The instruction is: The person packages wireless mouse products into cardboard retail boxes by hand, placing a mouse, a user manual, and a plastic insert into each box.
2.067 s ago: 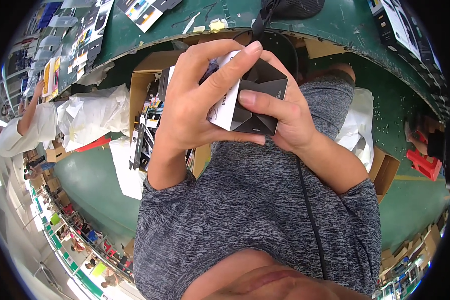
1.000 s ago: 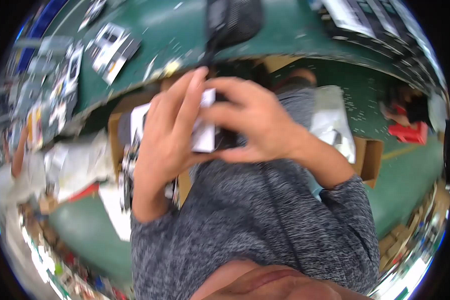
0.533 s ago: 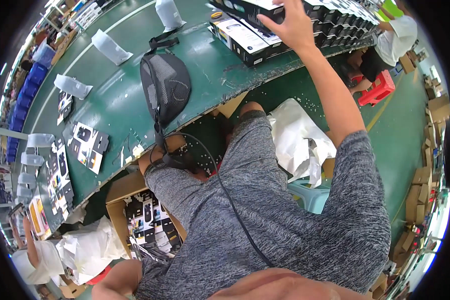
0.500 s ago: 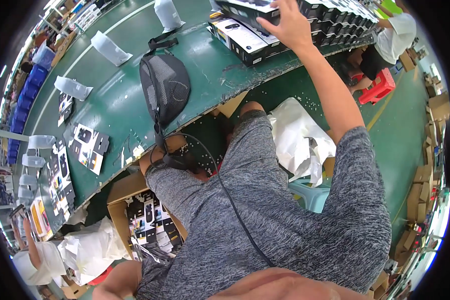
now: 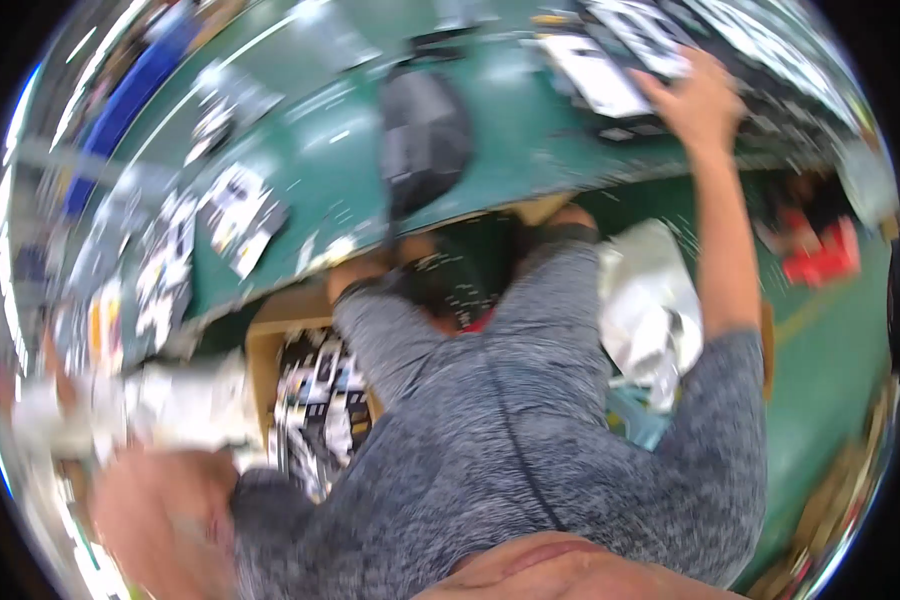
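At the far right of the green table, my right hand (image 5: 705,105) rests against the black-and-white boxes (image 5: 640,30), its thumb and fingers spread apart. The stack runs on to the right beneath and beyond the hand. Beside the thumb lies a box with a white top (image 5: 595,75). Blur hides the fine detail of the boxes. My left arm (image 5: 165,515) is bent at the lower left and badly smeared; no left hand can be made out.
A black mesh bag (image 5: 425,135) lies on the green table (image 5: 310,150). Flat printed cartons (image 5: 240,215) and translucent bags sit to the left. An open cardboard box (image 5: 265,345) of printed cartons stands beside my leg. White sheeting (image 5: 650,290) and a red stool (image 5: 825,255) are at the right.
The view has swung, so the table and bag appear farther right, blurred. The box my right hand held tilted now lies lower among the others, fingers spread on it. My left arm has come further into view.
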The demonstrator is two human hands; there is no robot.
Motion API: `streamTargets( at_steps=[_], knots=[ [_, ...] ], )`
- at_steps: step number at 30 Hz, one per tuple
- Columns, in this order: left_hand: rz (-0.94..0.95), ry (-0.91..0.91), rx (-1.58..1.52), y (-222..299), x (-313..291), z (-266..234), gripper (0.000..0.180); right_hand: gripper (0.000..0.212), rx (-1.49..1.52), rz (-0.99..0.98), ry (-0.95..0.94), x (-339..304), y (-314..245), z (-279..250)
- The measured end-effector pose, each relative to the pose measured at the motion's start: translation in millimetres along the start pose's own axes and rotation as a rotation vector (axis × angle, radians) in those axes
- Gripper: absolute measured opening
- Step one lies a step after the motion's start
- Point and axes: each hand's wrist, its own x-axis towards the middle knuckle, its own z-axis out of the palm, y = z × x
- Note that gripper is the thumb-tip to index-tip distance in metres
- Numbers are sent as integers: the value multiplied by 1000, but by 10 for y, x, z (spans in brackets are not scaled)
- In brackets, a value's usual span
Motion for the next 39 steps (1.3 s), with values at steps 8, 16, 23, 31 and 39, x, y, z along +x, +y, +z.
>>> streamTargets(
  at_steps=[8,16,23,31,39],
  knots=[
    [-1676,717,972,-1556,-2268,-232,93,44,1137,-182,-223,-1578,-1026,-682],
    [-1586,316,1349,-1866,-2454,309,48,42,1420,-53,-536,-2301,-1579,-938],
    [-1320,388,1409,-1748,-1425,1233,39,43,2114,544,-1356,-2113,-2502,-1115],
    [-1114,1072,914,-1411,-893,2049,95,41,2202,585,-1427,-2285,-3161,-820],
    [-5,1767,-749,-1692,-489,1187,96,55,2216,170,-1929,-2075,-3028,-955]
  ],
)
